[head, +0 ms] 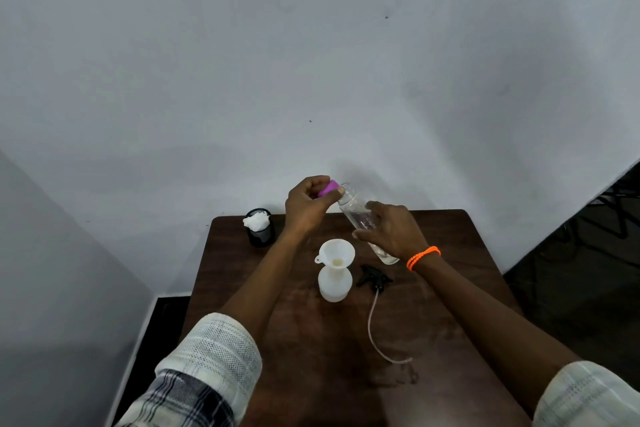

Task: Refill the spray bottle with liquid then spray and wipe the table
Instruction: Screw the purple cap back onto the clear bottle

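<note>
right hand (391,229) is gripping the tilted clear bottle (356,215) above the table (450,288), left hand (306,204) pinching its purple cap (328,188), and a rushed pour could be missing the funnel (336,253) in the spray bottle (334,284).

No text, label, brand, number or sign can be read on anything in view, neither on the bottles nor on the tabletop (450,288).

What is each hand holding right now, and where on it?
The left hand pinches the purple cap by its sides; the right hand grips the clear bottle around its middle.
</note>
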